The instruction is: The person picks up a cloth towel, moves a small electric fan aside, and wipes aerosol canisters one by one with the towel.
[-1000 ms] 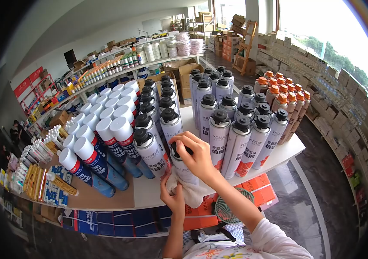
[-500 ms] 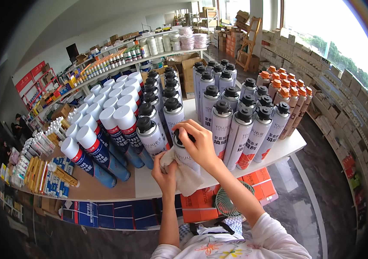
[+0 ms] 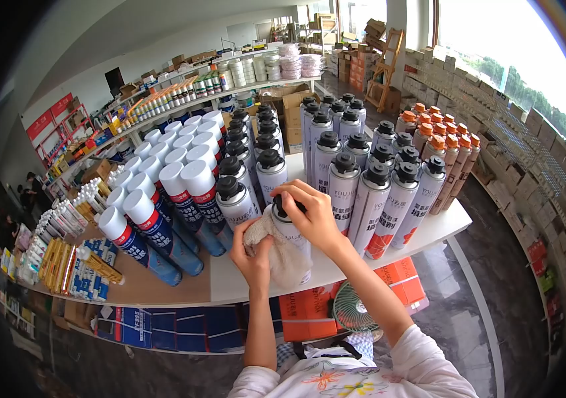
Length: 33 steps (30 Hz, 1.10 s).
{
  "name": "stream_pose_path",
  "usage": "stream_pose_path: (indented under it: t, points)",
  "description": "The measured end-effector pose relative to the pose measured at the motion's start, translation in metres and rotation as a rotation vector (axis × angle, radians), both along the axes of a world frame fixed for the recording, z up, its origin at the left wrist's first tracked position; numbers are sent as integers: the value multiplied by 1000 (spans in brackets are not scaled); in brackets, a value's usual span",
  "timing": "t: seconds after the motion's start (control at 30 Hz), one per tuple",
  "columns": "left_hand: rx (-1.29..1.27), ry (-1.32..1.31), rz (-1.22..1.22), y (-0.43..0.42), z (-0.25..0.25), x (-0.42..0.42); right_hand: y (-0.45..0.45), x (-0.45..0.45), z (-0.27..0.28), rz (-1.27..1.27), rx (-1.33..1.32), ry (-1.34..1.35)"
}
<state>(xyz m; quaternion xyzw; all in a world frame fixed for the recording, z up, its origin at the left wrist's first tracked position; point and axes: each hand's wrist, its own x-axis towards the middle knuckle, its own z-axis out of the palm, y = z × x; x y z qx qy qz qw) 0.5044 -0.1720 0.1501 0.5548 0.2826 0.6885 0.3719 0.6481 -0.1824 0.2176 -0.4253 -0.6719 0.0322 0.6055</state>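
A white and grey spray can [image 3: 294, 233] with a black top stands upright near the table's front edge. My right hand [image 3: 309, 213] is closed round its black top from above. Against the can's left side, my left hand [image 3: 252, 260] grips a cream cloth [image 3: 284, 255], its fingers partly hidden by the fabric. Just behind and left are similar black-topped cans [image 3: 235, 202]. More of them [image 3: 369, 212] stand to the right of my right hand.
White-capped blue cans [image 3: 153, 225] fill the left of the white table [image 3: 236, 282]. Orange-capped cans [image 3: 463, 166] stand at the right. Orange boxes [image 3: 309, 317] and a green fan [image 3: 354, 308] are below the front edge. Stocked shelves line the room.
The cloth and my left hand have moved up along the can's left side. My right hand has stayed on the black top. The view has shifted slightly.
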Motion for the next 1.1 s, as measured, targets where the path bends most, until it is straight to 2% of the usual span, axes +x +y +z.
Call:
stream_pose_path:
  t: [0.1, 0.17, 0.27, 0.37, 0.43, 0.5, 0.63, 0.73, 0.87, 1.0, 1.03, 1.1]
  points:
    - [-128, -52, -19, 4, -34, 2, -1, 0, 0, 20, -22, 19]
    - [-230, 23, -13, 0, -59, -1, 1, 3, -2, 25, 16, -27]
    - [-241, 164, -11, -1, -83, -11, -4, 2, 0, 35, -57, -11]
    - [-208, 178, -11, -8, -69, -13, 0, 0, -2, 42, 9, -8]
    - [-209, 139, -53, -12, -57, -14, -2, -1, 0, 27, -75, 12]
    - [-50, 17, -35, -17, -46, -10, 1, -2, -1, 35, -13, 21]
    - [113, 108, 85, -13, -39, -8, -4, -2, 3, 17, -67, 19]
    - [-46, 105, 10, -14, -50, -9, -5, -3, 4, 8, -82, 17]
    - [-73, 73, 2, -18, -37, -9, -2, -3, 3, 21, -46, 37]
    - [216, 113, 155, -20, 13, -3, -4, -1, 2, 9, -77, 0]
    - [322, 137, 240, -20, 19, 0, -3, 0, 2, 10, -80, -2]
    - [334, 113, 250, -15, 9, 5, -3, 0, 1, 9, -56, 7]
